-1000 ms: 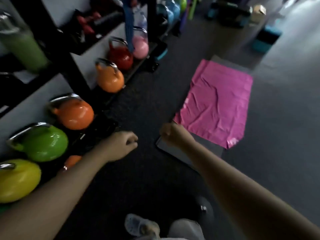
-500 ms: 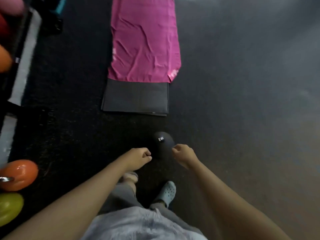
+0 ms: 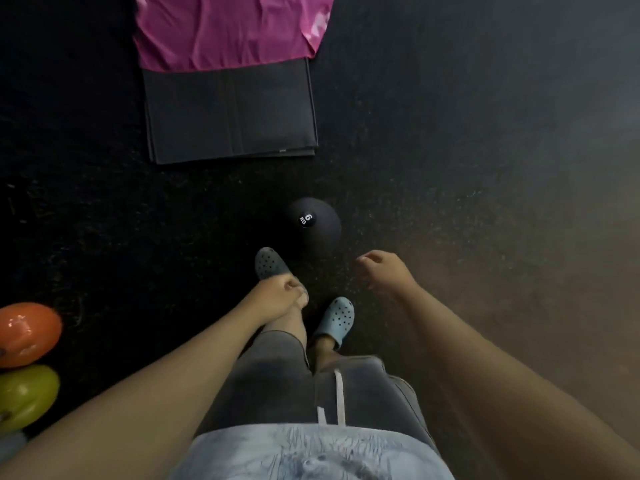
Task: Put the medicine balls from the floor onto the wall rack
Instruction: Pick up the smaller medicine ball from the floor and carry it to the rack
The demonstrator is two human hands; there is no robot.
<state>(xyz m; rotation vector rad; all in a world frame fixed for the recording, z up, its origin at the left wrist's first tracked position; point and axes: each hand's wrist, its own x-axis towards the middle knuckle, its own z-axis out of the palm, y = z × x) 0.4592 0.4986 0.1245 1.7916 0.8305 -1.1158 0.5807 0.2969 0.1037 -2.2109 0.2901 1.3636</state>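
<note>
A black medicine ball point(image 3: 317, 225) marked "6 KG" lies on the dark floor just ahead of my feet. My left hand point(image 3: 277, 299) hangs below and left of it, fingers curled into a loose fist, holding nothing. My right hand point(image 3: 384, 273) is to the ball's lower right, a short gap away, fingers also curled in and empty. Neither hand touches the ball. The wall rack is out of view.
A dark folded mat point(image 3: 230, 109) with a pink sheet point(image 3: 228, 27) over its far part lies on the floor beyond the ball. An orange kettlebell point(image 3: 27, 332) and a green kettlebell point(image 3: 26, 396) sit at the left edge. My blue clogs point(image 3: 336, 318) stand behind the ball.
My view has swung from the kettlebell shelves down to the floor. The ball now lies farther ahead of my hands, which have spread apart and sit lower in view.
</note>
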